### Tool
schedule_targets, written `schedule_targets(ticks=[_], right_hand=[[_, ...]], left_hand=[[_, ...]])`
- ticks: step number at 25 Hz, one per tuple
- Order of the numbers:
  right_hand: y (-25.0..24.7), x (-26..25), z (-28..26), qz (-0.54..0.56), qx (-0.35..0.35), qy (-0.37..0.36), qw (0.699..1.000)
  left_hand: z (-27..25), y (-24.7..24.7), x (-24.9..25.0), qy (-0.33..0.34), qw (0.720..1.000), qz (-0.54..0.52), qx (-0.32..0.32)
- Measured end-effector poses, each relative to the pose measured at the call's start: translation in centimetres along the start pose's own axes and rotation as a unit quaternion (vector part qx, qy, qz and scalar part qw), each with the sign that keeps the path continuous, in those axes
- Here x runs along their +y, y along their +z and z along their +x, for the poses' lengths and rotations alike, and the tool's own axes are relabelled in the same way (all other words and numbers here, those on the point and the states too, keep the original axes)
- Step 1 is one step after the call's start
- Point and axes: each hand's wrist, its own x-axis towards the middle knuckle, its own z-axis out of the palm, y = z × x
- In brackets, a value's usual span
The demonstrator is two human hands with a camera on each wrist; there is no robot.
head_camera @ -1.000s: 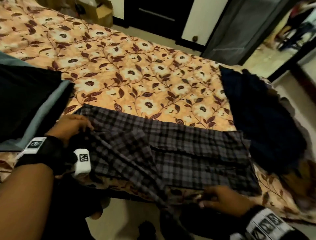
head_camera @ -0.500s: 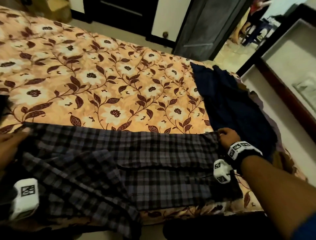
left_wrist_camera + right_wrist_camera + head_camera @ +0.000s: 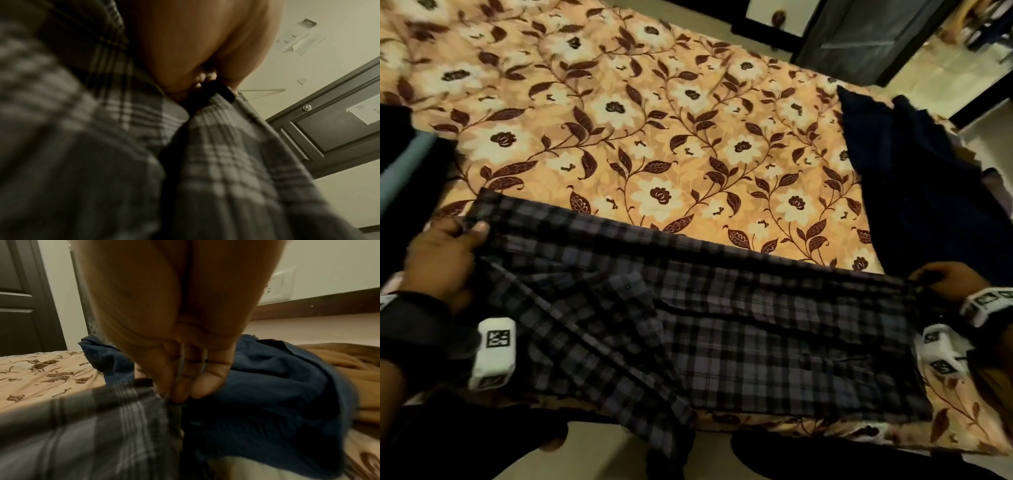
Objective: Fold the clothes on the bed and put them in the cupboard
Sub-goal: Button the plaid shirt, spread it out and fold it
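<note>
- Beyond the left hand (image 3: 443, 255), at the frame's left edge, lies a dark cloth with a pale grey-blue band (image 3: 404, 161); it is cut off and hard to identify.
- The left hand pinches the far left corner of the plaid garment (image 3: 688, 325), thumb on top; its wrist view shows curled fingers (image 3: 197, 81) clamped on a fold of the checked cloth, blurred.
- One plaid garment lies stretched between the two hands along the near edge of the bed (image 3: 654, 113), with one loose part hanging off the edge towards the floor.
- Each wrist carries a white block with black square code markers (image 3: 496, 346); no words can be read on them.
- The right hand (image 3: 945, 281) grips the garment's far right corner; its wrist view shows fingertips (image 3: 197, 386) bunched tight on the hem.
- Just beyond and beside the right hand lies one crumpled dark blue garment (image 3: 914, 178), touching the plaid edge.
- Papers on the wall (image 3: 298, 40) in the left wrist view are too blurred to read.
</note>
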Motion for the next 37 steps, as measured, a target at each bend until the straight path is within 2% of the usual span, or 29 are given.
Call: schedule_targets(ticks=[3, 5, 7, 8, 12, 17, 19, 22, 24, 27, 30, 32, 35, 37], right_hand=[[1.2, -0.9, -1.9, 0.131, 0.021, 0.015, 0.991], [2.4, -2.3, -3.1, 0.195, 0.0, -0.006, 0.981], [3.2, -2.9, -3.7, 0.163, -0.052, -0.029, 0.985], [3.5, -2.7, -3.6, 0.135, -0.052, -0.032, 0.989], [2.7, -1.2, -3.7, 0.073, 0.045, -0.032, 0.996], [0.1, -0.1, -4.1, 0.084, 0.043, -0.092, 0.991], [0.4, -0.4, -3.7, 0.185, 0.053, -0.078, 0.978], [1.1, 0.1, -3.0, 0.27, 0.128, -0.019, 0.954], [2.0, 0.7, -2.3, 0.279, 0.153, 0.004, 0.948], [3.8, 0.8, -1.5, 0.275, 0.146, 0.039, 0.949], [5.6, 1.5, -0.8, 0.273, 0.17, 0.065, 0.945], [5.5, 1.8, -0.3, 0.263, 0.16, 0.058, 0.95], [5.1, 1.6, -0.5, 0.194, 0.07, -0.015, 0.978], [4.5, 1.5, -0.5, 0.138, 0.046, -0.037, 0.989]], left_hand=[[-2.5, 1.5, 1.8, 0.018, 1.0, -0.015, 0.008], [-2.4, 1.6, 2.2, -0.007, 0.999, -0.043, 0.007], [-1.8, 1.1, 1.9, -0.012, 0.999, -0.047, 0.02], [-1.6, 0.9, 1.8, -0.009, 0.998, -0.053, 0.014], [-1.2, 0.9, 1.5, -0.005, 0.999, -0.013, 0.045], [-1.3, 2.0, 1.7, 0.003, 0.998, 0.025, 0.051], [-1.3, 1.7, 1.4, 0.011, 0.998, 0.026, 0.056], [-1.3, 1.6, 1.4, 0.003, 0.998, 0.015, 0.053], [-1.3, 1.6, 1.3, 0.001, 0.999, 0.01, 0.053], [-1.3, 2.0, 1.2, -0.004, 0.998, 0.015, 0.059], [-0.9, 1.9, 1.0, -0.002, 0.997, 0.008, 0.075], [-0.4, 1.7, 0.6, 0.001, 0.996, 0.012, 0.085], [0.3, 1.5, 0.1, 0.001, 0.995, 0.025, 0.092], [0.2, 1.7, 0.2, 0.0, 0.996, 0.027, 0.083]])
